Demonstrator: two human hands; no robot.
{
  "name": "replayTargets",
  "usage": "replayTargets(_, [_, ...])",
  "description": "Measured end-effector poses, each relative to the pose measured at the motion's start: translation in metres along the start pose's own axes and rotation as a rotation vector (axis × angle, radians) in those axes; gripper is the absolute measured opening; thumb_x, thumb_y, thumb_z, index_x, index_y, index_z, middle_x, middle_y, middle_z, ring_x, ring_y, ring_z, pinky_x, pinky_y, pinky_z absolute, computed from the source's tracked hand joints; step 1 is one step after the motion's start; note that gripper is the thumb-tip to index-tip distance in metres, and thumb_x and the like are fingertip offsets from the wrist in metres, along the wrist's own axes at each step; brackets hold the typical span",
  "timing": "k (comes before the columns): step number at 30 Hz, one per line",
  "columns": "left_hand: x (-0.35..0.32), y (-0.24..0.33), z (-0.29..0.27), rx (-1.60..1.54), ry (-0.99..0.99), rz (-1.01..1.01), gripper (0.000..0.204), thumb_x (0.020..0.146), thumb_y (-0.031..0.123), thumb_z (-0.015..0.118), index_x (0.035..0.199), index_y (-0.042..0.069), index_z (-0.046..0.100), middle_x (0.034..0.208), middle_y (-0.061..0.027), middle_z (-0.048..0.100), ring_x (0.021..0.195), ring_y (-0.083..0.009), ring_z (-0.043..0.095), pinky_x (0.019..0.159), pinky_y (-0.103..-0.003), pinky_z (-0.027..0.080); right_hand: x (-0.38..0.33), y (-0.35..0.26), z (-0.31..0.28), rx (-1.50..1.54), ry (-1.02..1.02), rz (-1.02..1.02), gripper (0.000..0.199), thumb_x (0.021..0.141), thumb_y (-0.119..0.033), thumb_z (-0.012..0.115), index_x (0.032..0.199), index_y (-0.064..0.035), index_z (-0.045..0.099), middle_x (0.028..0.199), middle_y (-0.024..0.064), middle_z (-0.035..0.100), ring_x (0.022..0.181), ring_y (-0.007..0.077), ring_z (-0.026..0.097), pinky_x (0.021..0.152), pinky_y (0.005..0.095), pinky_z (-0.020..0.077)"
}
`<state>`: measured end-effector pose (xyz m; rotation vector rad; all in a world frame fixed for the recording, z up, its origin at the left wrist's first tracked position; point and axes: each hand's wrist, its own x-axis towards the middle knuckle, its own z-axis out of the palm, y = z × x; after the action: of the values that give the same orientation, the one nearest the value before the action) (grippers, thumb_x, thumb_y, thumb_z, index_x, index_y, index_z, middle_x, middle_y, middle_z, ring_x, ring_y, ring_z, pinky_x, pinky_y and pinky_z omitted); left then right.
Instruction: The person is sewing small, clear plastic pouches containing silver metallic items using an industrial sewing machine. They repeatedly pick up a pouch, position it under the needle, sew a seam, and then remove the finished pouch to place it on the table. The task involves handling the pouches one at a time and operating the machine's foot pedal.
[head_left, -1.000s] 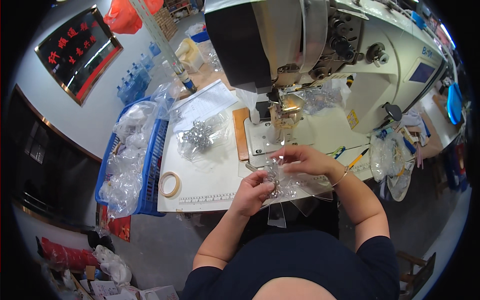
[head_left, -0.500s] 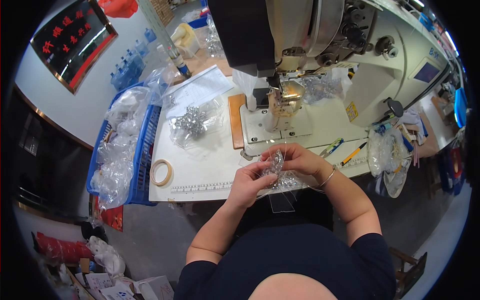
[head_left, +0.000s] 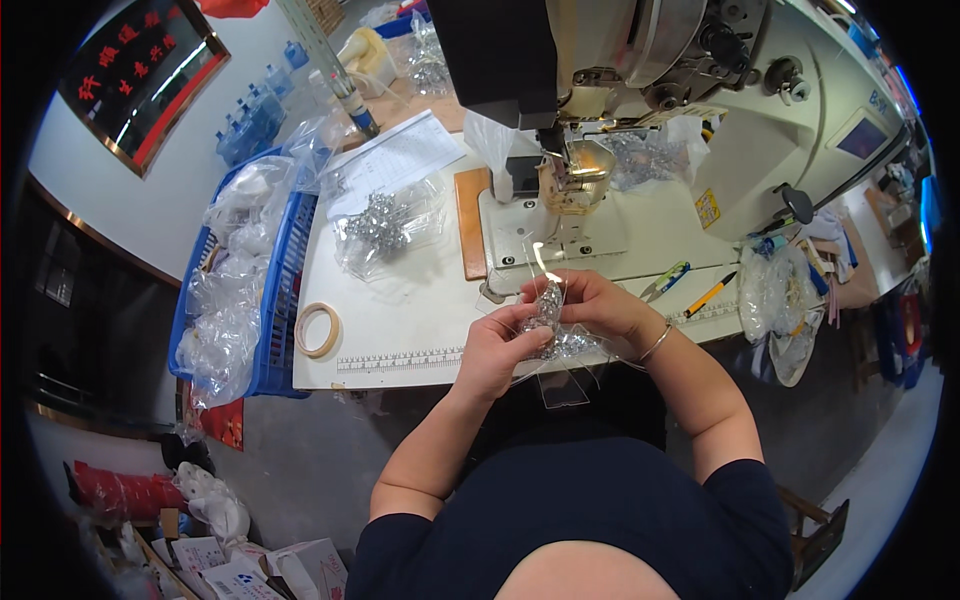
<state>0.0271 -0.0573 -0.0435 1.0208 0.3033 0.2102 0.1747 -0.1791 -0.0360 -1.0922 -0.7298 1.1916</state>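
Over the table's front edge, my left hand and my right hand meet around a glittering silver beaded piece. Thumb and fingers of each hand are closed on it, the left from below and the right from its upper right side. Thin pale strands or clear film edges stick out around the piece. More silver glittering material lies under my hands, partly hidden by them. Just beyond my fingers is the metal bed plate of a sewing machine.
Left on the white table are silver pieces on clear film, a paper sheet and a tape roll. A blue basket of plastic bags stands beside it. Right are green-handled snips and an orange pen.
The silver piece has shifted slightly up and tilted between my fingers. A bright glint now shows just above it. Both hands keep hold, and the whole view has moved a little.
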Motion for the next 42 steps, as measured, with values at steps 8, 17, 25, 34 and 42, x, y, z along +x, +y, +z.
replayTargets(8, [-0.008,0.005,0.008,0.283,0.027,0.113,0.032,0.078,0.0,0.066,0.108,-0.007,0.057,0.09,-0.0085,0.064,0.079,-0.0098,0.06,0.071,-0.021,0.05,-0.02,-0.012,0.024,-0.579,0.517,-0.366,0.022,0.079,-0.015,0.069,0.093,-0.0019,0.06,0.077,0.0003,0.057,0.069,0.0067,0.05,0.064,0.0233,0.0443])
replayTargets(17, [-0.013,0.003,0.011,0.325,-0.009,0.153,0.028,0.08,-0.002,0.063,0.107,-0.006,0.058,0.091,-0.0088,0.064,0.08,-0.0112,0.062,0.073,-0.023,0.051,-0.031,-0.038,0.039,-0.523,0.378,-0.083,0.031,0.068,-0.018,0.078,0.084,-0.0038,0.056,0.073,0.002,0.056,0.065,0.0095,0.051,0.059,0.0233,0.0436])
replayTargets(25, [-0.013,-0.001,0.01,0.222,-0.088,0.106,0.031,0.086,0.006,0.059,0.114,-0.005,0.055,0.1,-0.0102,0.063,0.089,-0.0143,0.062,0.079,-0.026,0.051,-0.028,-0.032,0.049,-0.607,0.447,-0.182,0.039,0.072,-0.004,0.072,0.102,-0.0018,0.048,0.078,0.0028,0.061,0.068,0.0064,0.055,0.059,0.0197,0.0422])
replayTargets(34, [-0.012,-0.004,0.0,-0.202,-0.148,-0.092,0.04,0.098,0.025,0.034,0.119,-0.005,0.049,0.113,-0.0142,0.057,0.102,-0.0231,0.058,0.088,-0.038,0.047,-0.027,-0.025,0.046,-0.562,0.506,-0.228,0.039,0.073,-0.01,0.074,0.101,0.0014,0.049,0.077,0.0084,0.063,0.068,0.0105,0.059,0.062,0.0239,0.0476])
replayTargets(42, [-0.012,-0.005,-0.003,-0.227,-0.15,-0.084,0.037,0.097,0.022,0.037,0.118,-0.006,0.05,0.111,-0.0139,0.058,0.099,-0.022,0.059,0.087,-0.036,0.048,-0.027,-0.022,0.046,-0.555,0.52,-0.258,0.037,0.073,-0.011,0.074,0.099,0.0009,0.049,0.075,0.0068,0.062,0.066,0.0102,0.058,0.061,0.0237,0.0472])
